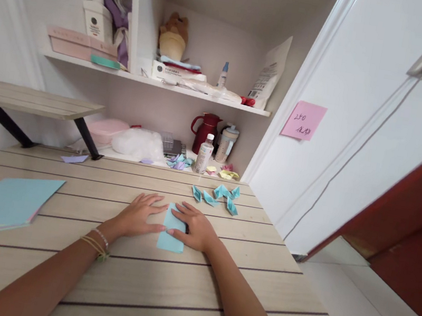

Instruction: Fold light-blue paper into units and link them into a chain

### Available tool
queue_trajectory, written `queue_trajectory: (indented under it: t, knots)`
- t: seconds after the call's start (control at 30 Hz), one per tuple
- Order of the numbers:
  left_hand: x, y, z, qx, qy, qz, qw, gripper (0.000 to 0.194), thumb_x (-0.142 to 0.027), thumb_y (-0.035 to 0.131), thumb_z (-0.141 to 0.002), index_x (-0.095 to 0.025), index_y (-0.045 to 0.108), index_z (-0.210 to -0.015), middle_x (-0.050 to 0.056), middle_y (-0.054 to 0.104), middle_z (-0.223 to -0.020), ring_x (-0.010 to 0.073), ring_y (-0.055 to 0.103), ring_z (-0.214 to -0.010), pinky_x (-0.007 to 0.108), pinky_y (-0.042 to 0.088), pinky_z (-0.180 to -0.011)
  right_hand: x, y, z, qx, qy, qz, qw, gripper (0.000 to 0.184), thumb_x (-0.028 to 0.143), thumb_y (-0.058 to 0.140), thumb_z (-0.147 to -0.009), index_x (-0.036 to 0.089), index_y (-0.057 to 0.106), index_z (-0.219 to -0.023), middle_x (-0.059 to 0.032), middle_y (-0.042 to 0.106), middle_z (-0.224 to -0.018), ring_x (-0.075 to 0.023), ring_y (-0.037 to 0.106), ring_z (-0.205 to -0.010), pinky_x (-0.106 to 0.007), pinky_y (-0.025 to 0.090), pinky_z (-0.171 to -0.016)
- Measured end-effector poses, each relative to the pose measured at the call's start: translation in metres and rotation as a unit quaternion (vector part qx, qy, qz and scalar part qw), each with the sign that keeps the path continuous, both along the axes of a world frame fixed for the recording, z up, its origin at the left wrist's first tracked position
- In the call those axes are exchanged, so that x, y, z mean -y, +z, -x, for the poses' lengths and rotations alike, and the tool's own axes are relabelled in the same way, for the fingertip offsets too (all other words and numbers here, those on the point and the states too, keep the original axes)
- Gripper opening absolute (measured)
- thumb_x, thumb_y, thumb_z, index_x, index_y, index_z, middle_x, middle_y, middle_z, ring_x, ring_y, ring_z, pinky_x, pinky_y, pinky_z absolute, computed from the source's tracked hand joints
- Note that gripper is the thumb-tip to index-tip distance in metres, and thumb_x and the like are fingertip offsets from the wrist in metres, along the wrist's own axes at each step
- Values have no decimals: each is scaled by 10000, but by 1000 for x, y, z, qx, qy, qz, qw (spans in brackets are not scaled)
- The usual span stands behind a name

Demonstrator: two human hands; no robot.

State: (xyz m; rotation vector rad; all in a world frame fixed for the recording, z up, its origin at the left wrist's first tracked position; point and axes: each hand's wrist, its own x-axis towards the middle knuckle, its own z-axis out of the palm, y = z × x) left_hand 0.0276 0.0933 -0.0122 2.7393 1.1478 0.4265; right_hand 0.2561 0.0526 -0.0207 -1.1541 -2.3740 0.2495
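Note:
A light blue paper strip (171, 243), longer than it is wide, lies flat on the wooden table in front of me. My left hand (141, 215) rests at its left edge, fingers spread, with thumb and fingertips touching the paper or just beside it. Across the strip's right side lies my right hand (194, 226), its fingers stretched out over the paper and the thumb near its middle. Both thumbs almost meet on the strip. Several small folded blue paper boats (210, 199) stand behind my right hand.
A stack of coloured paper (8, 198) lies at the left, under a small raised shelf (32, 99). Along the back stand a bottle (204, 154), a red jug (205, 133) and a tumbler (227, 144). Folded paper pieces (180, 162) lie left of the bottle.

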Motion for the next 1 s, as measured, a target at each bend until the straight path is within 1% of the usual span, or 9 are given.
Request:
queue_trajectory:
  t: [0.23,0.53,0.77,1.0]
  knots:
    - [1,1,0,11,1,1,1000,641,-635,474,-698,-295,468,-1241,89,402,-1355,310,297,-1256,503,188,-1016,0,0,0,4,1,-5,1000,663,580,507,-738,203,428,-1278,-83,387,-1349,-280,317,-1259,-430,286,-1025]
    - [0,1,-1,-8,3,5,1000,667,-654,448,-698,-289,449,-1257,105,400,-1352,317,298,-1254,521,160,-1017,0,0,0,4,4,-7,1000,665,574,512,-738,204,421,-1282,-79,384,-1352,-280,306,-1264,-429,281,-1028]
    - [1,2,0,1,2,11,1000,649,-645,467,-694,-304,460,-1246,85,404,-1353,311,291,-1257,505,162,-1022,-1,0,0,6,7,-2,1000,657,569,508,-744,214,411,-1288,-73,379,-1355,-290,302,-1264,-445,284,-1020]
    - [1,3,-1,-2,1,13,1000,657,-644,459,-700,-292,452,-1254,101,400,-1353,315,293,-1255,513,166,-1017,0,0,0,7,5,-1,1000,666,569,516,-738,213,407,-1291,-74,378,-1355,-288,300,-1266,-439,287,-1018]
